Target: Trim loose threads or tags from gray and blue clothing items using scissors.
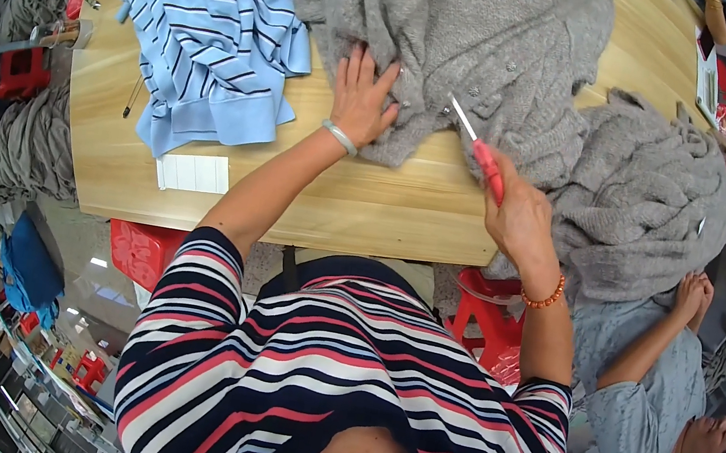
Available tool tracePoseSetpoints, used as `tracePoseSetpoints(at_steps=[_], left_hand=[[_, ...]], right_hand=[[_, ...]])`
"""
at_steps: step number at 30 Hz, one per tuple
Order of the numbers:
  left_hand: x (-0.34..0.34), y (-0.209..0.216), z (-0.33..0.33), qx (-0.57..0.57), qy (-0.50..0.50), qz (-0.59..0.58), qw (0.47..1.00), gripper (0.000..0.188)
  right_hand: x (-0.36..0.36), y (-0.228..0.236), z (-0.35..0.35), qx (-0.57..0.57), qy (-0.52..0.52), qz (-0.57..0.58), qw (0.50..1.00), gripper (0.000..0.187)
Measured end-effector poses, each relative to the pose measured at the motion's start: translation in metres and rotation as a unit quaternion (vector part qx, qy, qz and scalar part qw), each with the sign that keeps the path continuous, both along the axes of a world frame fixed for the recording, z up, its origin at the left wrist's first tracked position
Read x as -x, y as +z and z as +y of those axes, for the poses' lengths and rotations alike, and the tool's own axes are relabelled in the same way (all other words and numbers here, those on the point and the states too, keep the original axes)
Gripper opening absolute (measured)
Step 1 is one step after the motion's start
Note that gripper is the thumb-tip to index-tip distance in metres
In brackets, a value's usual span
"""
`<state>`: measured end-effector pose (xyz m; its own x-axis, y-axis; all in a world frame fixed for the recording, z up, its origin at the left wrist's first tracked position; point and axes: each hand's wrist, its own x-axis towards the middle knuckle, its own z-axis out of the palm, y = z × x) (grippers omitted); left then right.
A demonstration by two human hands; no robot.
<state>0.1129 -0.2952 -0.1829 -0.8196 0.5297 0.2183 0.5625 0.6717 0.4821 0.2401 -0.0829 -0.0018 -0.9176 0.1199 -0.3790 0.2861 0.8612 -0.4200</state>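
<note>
A grey knitted garment point(503, 20) lies bunched at the far middle of the table, with small shiny buttons point(510, 66) along its edges. My left hand point(362, 104) rests on its near left part, fingers spread and palm down. In my right hand point(523, 217) is a red-handled tool point(490, 169) with a slim, pointed metal blade; whether it is scissors or a knife I cannot tell. Its tip reaches up to the garment's front edge, close to a button. My fingers wrap round the handle, and part of it is hidden in them.
A light blue striped garment point(214, 29) lies to the left, beside a white card point(193, 173) and a thin black tool point(132, 97). On the right a second grey knit heap point(642, 196) hangs over the wooden table's point(355, 216) edge. A co-worker point(657, 391) sits there. Red stools point(487, 315) stand below.
</note>
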Motion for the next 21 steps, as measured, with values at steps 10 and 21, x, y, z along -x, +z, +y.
tracePoseSetpoints(at_steps=[10,21], left_hand=[[-0.008,-0.003,-0.003,0.070,-0.037,-0.001,0.997,0.079],[-0.018,-0.010,-0.014,0.033,-0.034,-0.004,0.999,0.073]], right_hand=[[-0.023,-0.008,-0.013,-0.001,0.071,-0.068,0.995,0.038],[-0.032,-0.008,-0.021,0.022,0.048,-0.082,0.995,0.038]])
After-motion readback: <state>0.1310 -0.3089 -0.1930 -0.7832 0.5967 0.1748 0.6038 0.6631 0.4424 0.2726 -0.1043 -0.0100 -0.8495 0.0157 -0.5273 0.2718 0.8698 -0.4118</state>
